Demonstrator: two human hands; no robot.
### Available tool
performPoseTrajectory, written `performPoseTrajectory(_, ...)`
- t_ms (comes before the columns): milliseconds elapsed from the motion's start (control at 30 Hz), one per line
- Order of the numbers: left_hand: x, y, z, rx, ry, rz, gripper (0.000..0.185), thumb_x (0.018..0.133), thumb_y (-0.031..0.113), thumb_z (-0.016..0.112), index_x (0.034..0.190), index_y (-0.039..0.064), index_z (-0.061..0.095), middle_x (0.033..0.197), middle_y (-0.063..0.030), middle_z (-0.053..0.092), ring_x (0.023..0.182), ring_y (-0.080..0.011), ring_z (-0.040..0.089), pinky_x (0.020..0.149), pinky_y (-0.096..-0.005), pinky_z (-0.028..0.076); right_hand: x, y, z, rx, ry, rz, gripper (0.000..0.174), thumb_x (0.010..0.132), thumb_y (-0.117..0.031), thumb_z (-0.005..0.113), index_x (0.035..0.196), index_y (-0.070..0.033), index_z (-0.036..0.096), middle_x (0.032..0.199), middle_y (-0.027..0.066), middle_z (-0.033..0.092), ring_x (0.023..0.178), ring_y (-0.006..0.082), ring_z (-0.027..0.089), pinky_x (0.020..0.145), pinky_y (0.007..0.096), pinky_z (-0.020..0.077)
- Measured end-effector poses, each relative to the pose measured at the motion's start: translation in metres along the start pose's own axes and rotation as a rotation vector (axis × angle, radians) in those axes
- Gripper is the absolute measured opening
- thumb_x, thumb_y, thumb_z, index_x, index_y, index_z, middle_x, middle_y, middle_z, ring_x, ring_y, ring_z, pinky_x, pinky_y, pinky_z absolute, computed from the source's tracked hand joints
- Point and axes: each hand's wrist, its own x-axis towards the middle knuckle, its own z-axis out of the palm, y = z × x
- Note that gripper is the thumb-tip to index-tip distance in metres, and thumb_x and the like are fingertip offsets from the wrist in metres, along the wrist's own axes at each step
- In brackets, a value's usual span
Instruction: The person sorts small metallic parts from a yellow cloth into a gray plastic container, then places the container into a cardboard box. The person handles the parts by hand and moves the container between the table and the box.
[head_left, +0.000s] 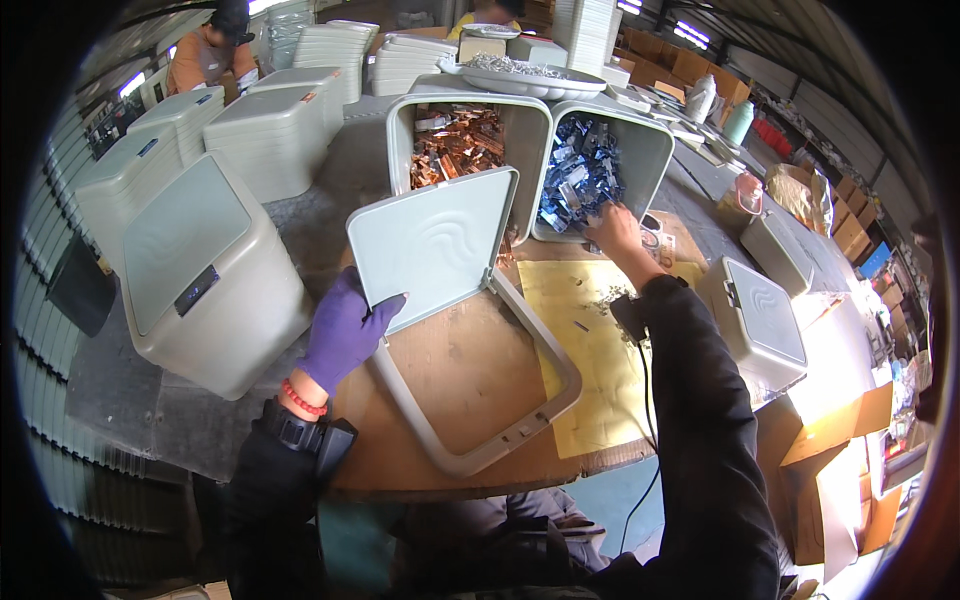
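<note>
My left hand (346, 330), in a purple glove, grips the lower left edge of a pale grey-green plastic lid panel (435, 240). The panel stands raised on its hinge from an open lid frame (480, 457), which rests on brown cardboard. Bare-fingered, my right hand (619, 231) reaches into the front of a tipped plastic bin, touching blue film-covered small parts (577, 176); whether it pinches one is hard to tell. Beside that bin (652, 150), a second tipped bin (529, 135) holds orange film-covered parts (457, 146).
A large lidded bin (277, 300) stands at left, with stacked lids (262, 142) behind. Yellow paper (600, 405) with small metal bits lies at right, near small lidded boxes (757, 315). A tray of screws (525, 79) sits above the bins. A person (210, 56) works at far left.
</note>
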Motion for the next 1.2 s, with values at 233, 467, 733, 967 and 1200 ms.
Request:
performPoseTrajectory(233,-0.003,-0.011,0.009,-0.046,0.001,-0.019,0.031,0.093,0.023,0.072,0.114,0.001,0.069,0.109,-0.0213,0.067,0.101,-0.0391,0.063,0.087,-0.0448,0.051,0.027,-0.005,-0.009,-0.255,-0.194,-0.208,0.019,0.086,-0.007,0.060,0.097,-0.002,0.074,0.107,0.0217,0.073,0.109,0.0367,0.068,0.093,0.0429,0.0563)
performPoseTrajectory(467,-0.001,0.014,-0.014,0.054,-0.035,-0.071,0.042,0.092,0.022,0.075,0.126,0.001,0.061,0.116,-0.0192,0.063,0.102,-0.0315,0.062,0.087,-0.0429,0.050,-0.080,-0.063,-0.118,0.684,-0.350,-0.427,0.026,0.087,-0.003,0.070,0.113,0.002,0.067,0.089,0.0132,0.074,0.074,0.0203,0.074,0.064,0.0318,0.0579)
performPoseTrajectory(733,-0.047,0.083,-0.050,0.177,-0.005,0.015,0.053,0.099,0.022,0.065,0.145,-0.001,0.049,0.140,-0.0254,0.054,0.127,-0.0380,0.056,0.107,-0.0426,0.045,-0.256,-0.094,-0.117,1.210,-0.753,-0.185,0.005,0.090,0.005,0.071,0.093,0.007,0.073,0.092,0.0090,0.072,0.071,0.0117,0.070,0.065,0.0249,0.0576)
performPoseTrajectory(967,-0.081,0.174,0.002,-0.092,-0.324,0.164,0.078,0.097,0.034,0.065,0.155,-0.005,0.029,0.155,-0.0280,0.038,0.141,-0.0444,0.043,0.116,-0.0449,0.036,-0.271,-0.136,-0.108,0.978,-0.539,-0.333,0.014,0.079,0.000,0.078,0.092,0.004,0.074,0.093,0.0164,0.067,0.078,0.0297,0.069,0.072,0.0369,0.0576)
performPoseTrajectory(1200,-0.101,0.173,0.042,0.402,-0.429,0.026,0.079,0.091,0.053,0.065,0.144,-0.001,0.043,0.136,-0.0299,0.054,0.114,-0.0416,0.061,0.100,-0.0459,0.049,-0.274,-0.110,-0.107,0.368,-0.015,-0.806,0.080,0.079,-0.022,0.080,0.148,0.000,0.044,0.121,0.0178,0.065,0.111,0.0311,0.062,0.102,0.0454,0.0463)
